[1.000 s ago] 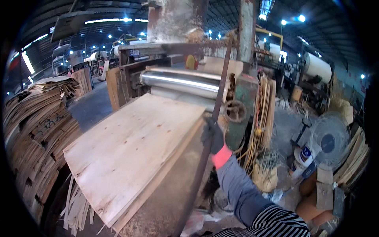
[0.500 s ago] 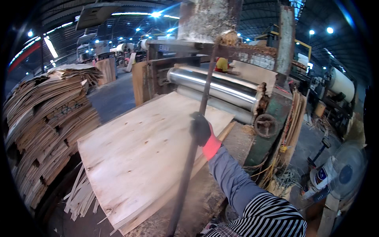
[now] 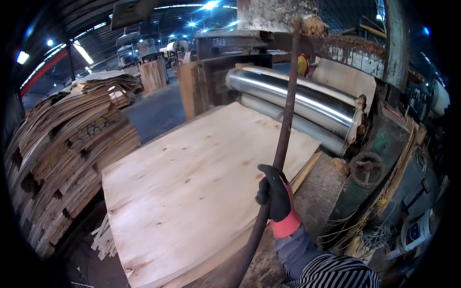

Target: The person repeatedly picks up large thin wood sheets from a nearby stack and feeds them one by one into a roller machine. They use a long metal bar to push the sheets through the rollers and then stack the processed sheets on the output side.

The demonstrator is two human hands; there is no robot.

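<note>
I see the right hand (image 3: 273,194), in a dark glove with a red cuff, closed fully around a long rusty steel rod (image 3: 283,129) — fingers wrapped, no gap visible. The left hand is not in view. The rod rises from the lower edge of the picture, crosses the right edge of the plywood sheet stack (image 3: 201,182), and its upper end reaches the crusted frame above the steel rollers (image 3: 293,103) that stand behind the stack. The rod is brown, rough and slightly bowed; I judge it stiff and fairly heavy for one hand, with a pitted surface that should give the glove good friction. The present hold sits low on its length — a grip nearer the middle would, in my judgement, balance it better. Left of the stack stands a tall pile of loose veneer sheets (image 3: 67,153); right of it, a green machine body with a handwheel (image 3: 367,168).
</note>
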